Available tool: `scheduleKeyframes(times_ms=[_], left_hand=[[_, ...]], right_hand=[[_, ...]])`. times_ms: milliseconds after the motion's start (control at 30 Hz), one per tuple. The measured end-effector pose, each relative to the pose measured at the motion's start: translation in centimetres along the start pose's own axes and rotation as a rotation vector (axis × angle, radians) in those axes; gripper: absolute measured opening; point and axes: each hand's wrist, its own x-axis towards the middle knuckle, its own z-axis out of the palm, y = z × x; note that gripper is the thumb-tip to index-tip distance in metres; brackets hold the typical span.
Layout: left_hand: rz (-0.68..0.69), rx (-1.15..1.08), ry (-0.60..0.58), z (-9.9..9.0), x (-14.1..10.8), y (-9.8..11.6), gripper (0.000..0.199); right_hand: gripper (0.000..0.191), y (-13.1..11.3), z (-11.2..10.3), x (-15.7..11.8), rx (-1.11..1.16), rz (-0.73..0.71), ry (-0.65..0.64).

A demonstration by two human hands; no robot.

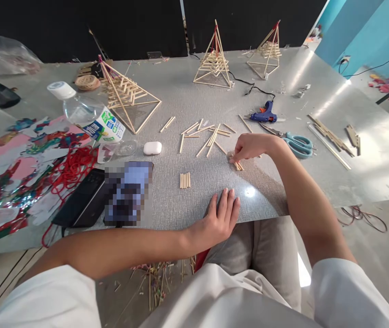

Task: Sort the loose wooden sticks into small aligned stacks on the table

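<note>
My left hand (219, 218) lies flat at the table's front edge, fingers stretched out and holding nothing. Further forward, my right hand (249, 146) is bent down in a pinch over a small cluster of short wooden sticks (238, 166); the fingers partly hide which sticks they grip. A neat row of short sticks (185, 180) lies side by side to the left of both hands. Beyond them spreads a loose scatter of longer and shorter sticks (211, 139). Blue-handled scissors (298, 145) and a blue glue gun (265, 113) rest past my right wrist.
Pyramid frames of sticks (215, 68) stand at the back and left. A plastic bottle (91, 116), red cord (74, 171), a phone (127, 193) and a white earbud case (152, 148) occupy the left. Flat wooden strips (331, 134) lie right. A black cable (245, 83) trails behind.
</note>
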Motion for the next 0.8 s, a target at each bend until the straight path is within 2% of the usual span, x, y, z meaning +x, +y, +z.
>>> scheduleKeyframes(times_ms=[200,500,700,800], left_hand=[[0.008,0.02,0.02,0.0,0.0,0.0,0.063],[0.007,0.017,0.028,0.0,0.1,0.0,0.06],[0.004,0.004,0.004,-0.3,0.2,-0.1,0.059],[0.003,0.004,-0.007,-0.5,0.2,-0.1,0.058]], right_hand=[[0.037,0.0,0.5,0.5,-0.029,-0.039,0.035],[0.031,-1.3,0.6,-0.1,-0.084,-0.025,0.048],[0.052,-0.7,0.7,0.5,-0.202,0.054,0.078],[0.056,0.1,0.8,1.0,-0.214,0.067,0.081]])
